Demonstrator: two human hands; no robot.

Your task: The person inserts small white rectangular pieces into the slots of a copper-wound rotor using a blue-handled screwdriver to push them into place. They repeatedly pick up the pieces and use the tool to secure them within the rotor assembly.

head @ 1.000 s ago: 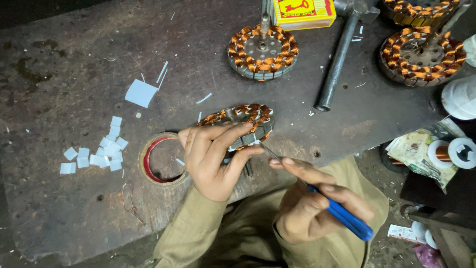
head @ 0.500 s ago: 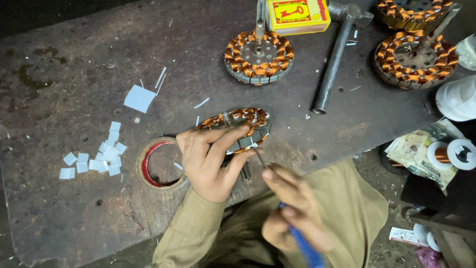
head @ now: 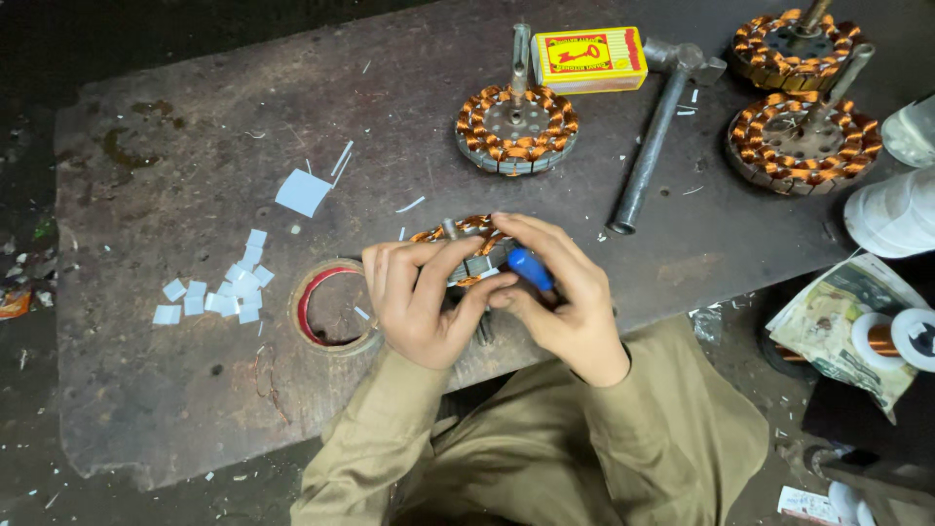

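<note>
The left hand (head: 421,302) grasps a copper-wound coil ring (head: 466,234) at the near edge of the dark metal table (head: 146,117), fingers curled over the ring's near rim and thumb pressed against its underside. The ring is tilted up off the table surface, with its flat face turned toward the person; most of it is hidden behind both hands. The right hand (head: 560,297) is clenched around a blue-handled tool (head: 531,268). The tool's long axis runs from about 4 o'clock to 10 o'clock, with the blue handle end showing between the fingers and the working end pointing toward the ring; the tip itself is hidden. Both hands touch each other at the ring. A roll of tape (head: 333,307) lies flat at 9 o'clock from the left hand, just beside it. Small white paper pieces (head: 219,292) lie scattered further out at 9 o'clock. A second coil ring (head: 516,127) with an upright shaft stands at 12 o'clock. A yellow matchbox (head: 589,56) lies beyond it, and a hammer (head: 657,127) lies at 1 o'clock, its handle end pointing toward the person.
</note>
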